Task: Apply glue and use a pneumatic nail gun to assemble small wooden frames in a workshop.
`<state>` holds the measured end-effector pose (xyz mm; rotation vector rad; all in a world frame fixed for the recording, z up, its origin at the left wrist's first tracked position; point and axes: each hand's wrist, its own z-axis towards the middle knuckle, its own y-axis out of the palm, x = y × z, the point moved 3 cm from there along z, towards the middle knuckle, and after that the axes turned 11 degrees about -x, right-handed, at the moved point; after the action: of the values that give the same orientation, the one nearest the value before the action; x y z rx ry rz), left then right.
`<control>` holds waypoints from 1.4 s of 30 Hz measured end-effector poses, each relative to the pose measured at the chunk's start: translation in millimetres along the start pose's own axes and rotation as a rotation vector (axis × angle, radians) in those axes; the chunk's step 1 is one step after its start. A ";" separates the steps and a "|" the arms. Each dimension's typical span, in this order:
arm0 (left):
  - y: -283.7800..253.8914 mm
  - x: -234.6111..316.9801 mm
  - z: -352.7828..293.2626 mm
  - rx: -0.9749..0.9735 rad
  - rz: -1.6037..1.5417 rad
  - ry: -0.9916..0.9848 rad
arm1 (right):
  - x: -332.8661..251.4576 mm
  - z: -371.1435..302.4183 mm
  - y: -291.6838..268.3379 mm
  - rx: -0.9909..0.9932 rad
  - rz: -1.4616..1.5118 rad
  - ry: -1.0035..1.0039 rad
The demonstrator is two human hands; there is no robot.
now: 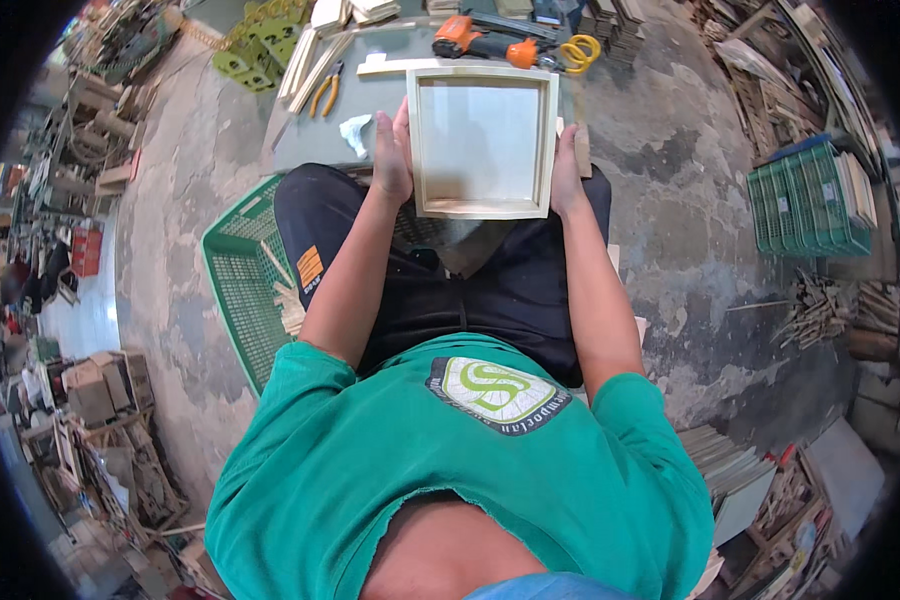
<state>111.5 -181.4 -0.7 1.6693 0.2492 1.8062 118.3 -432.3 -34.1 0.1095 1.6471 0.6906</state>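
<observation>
A square frame of pale wood [482,208] is held up in front of me over my lap and the near edge of the work table. Its rim is raised around a smooth, pale panel [485,135]. My left hand [393,158] grips its left side, with the thumb up and the other fingers partly behind the wood. On the opposite side my right hand [568,175] holds the frame's right edge, most of its fingers hidden. A wooden strip [385,66] lies just beyond the frame's top edge.
On the table [300,140] are orange-handled pliers [325,92], a crumpled white scrap [354,134] and an orange nail gun [485,45] near a yellow coiled hose [579,52]. A green basket [232,290] with wood pieces stands left of my legs. Green crates [808,205] stand at right.
</observation>
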 end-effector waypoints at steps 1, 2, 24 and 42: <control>-3.3 -0.9 -3.0 -0.008 0.000 -0.002 | 4.0 0.7 1.1 0.025 -0.003 -0.006; -6.4 -2.8 -3.6 0.011 -0.010 -0.010 | 5.5 2.2 1.1 0.028 -0.005 -0.016; -27.5 -21.0 -6.4 0.124 0.174 -0.064 | 5.5 -4.6 6.9 0.044 -0.094 0.078; -13.9 -10.1 -3.8 0.068 0.022 -0.101 | 1.8 -7.7 12.4 0.095 -0.032 0.073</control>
<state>112.3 -175.5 -17.3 1.8113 0.2514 1.7415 107.0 -424.3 -29.2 0.1272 1.7489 0.5983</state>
